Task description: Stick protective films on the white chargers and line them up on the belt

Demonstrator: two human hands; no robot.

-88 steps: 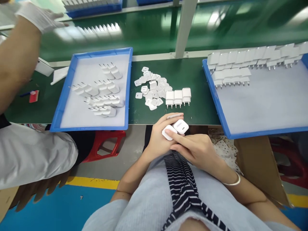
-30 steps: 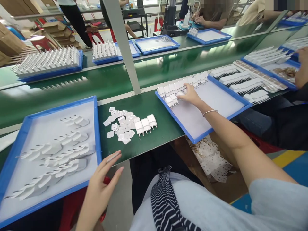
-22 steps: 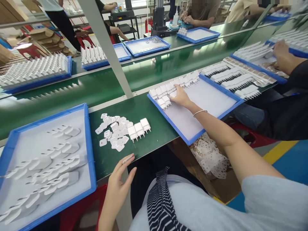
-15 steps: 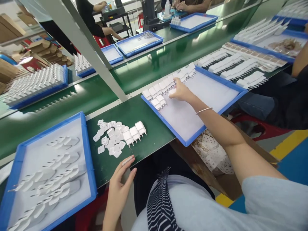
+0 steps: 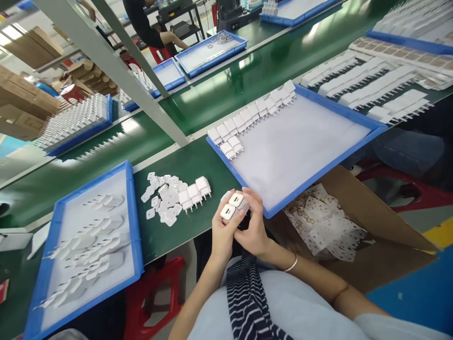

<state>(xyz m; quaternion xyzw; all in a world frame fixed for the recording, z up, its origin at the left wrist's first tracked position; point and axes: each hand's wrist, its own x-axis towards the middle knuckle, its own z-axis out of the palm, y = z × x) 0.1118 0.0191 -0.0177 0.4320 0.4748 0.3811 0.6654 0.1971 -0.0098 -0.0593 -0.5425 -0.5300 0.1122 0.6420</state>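
Just in front of the bench edge, my left hand (image 5: 222, 233) and my right hand (image 5: 257, 231) are closed together around a pair of white USB chargers (image 5: 232, 208). The chargers sit side by side, their port faces turned up towards me. Fingers cover their lower parts, so the prongs are hidden. On the green bench (image 5: 198, 224) to the left lies a short row of white plug chargers (image 5: 194, 192), next to a loose heap of small white square covers (image 5: 166, 193). More chargers (image 5: 244, 120) line the far edge of the blue-rimmed tray (image 5: 271, 210) on the right.
Another blue tray (image 5: 133, 222) at the left holds rows of white chargers lying with prongs out. A slanted metal post (image 5: 141, 101) rises behind the bench. An open cardboard box (image 5: 385, 264) of punched white sheets stands below right, and a red stool (image 5: 173, 288) below left.
My right hand has come back from the right tray to the bench edge. My left hand, open before, has moved right and closed on the chargers with it. The view has shifted.
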